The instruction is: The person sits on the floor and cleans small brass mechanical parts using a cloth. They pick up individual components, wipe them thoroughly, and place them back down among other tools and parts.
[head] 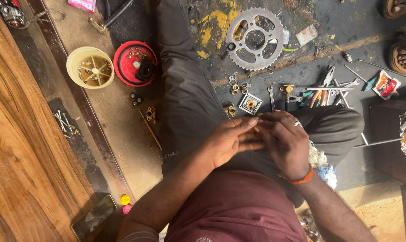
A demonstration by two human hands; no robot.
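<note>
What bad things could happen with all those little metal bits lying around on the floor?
1. Whatever the left hand and right hand pinch over the lap is hidden and probably tiny; dropped, it could vanish among the loose nuts.
2. The sprocket has pointed teeth that might scratch a reaching hand.
3. The spanners and pliers lie near someone's sandalled foot, which could step on them.

There is one camera, and it sits on the person's head. It looks almost straight down. The person's dark red shirt (239, 206) fills the bottom of the view, very near. The left hand (230, 141) and right hand (286, 143) sit in the middle, close to the camera. The dirty grey floor (346, 27), farther away, fills the top. A brown wooden board (19, 148) runs down the left side.
</note>
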